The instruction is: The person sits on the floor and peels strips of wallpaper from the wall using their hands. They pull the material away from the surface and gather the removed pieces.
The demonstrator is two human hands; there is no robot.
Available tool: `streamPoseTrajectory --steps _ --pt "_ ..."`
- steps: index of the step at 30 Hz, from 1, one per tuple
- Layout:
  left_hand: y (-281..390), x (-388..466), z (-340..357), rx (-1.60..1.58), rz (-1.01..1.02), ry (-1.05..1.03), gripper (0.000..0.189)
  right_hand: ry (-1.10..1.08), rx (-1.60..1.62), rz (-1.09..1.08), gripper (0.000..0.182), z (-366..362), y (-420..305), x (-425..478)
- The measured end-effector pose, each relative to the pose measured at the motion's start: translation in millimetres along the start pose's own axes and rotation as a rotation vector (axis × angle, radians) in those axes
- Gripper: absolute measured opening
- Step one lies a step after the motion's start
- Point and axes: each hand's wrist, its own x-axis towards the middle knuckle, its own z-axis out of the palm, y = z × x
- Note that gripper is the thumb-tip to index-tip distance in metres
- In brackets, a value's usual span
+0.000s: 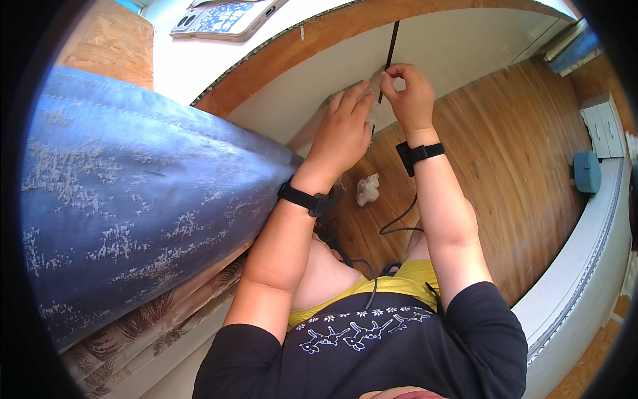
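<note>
Both hands are raised in front of a pale upright panel beneath a wood-edged white top. My left hand has its fingers extended and slightly spread, with a piece of clear crumpled plastic beside its fingertips; whether it holds the plastic I cannot tell. My right hand brings thumb and index finger together in a ring, close to a dark vertical gap in the panel. Anything between those fingertips is too small to make out. A crumpled clear plastic wrapper lies on the wooden floor below the hands.
A phone in a patterned case lies on the white top. Blue curtain fabric hangs close at the left. Black cables run near the legs. At the right stand a white drawer unit and a small teal object.
</note>
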Motion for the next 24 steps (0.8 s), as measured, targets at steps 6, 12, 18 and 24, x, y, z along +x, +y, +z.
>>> streamPoseTrajectory --steps 6,12,18,24 --pt "-1.3 1.5 2.6 -0.042 -0.021 0.016 0.051 -0.056 0.057 -0.049 0.01 2.7 6.2 6.3" --pt "2.1 0.9 0.9 0.033 -0.003 0.032 0.054 -0.067 0.025 -0.046 0.01 3.3 7.7 3.9" --pt "13.6 2.5 -6.4 0.235 -0.043 0.068 0.052 0.022 -0.032 0.026 0.011 7.1 0.4 2.0" --pt "-1.7 2.4 9.6 -0.206 -0.098 0.103 0.063 0.115 0.048 0.211 0.009 15.2 -9.0 -6.1"
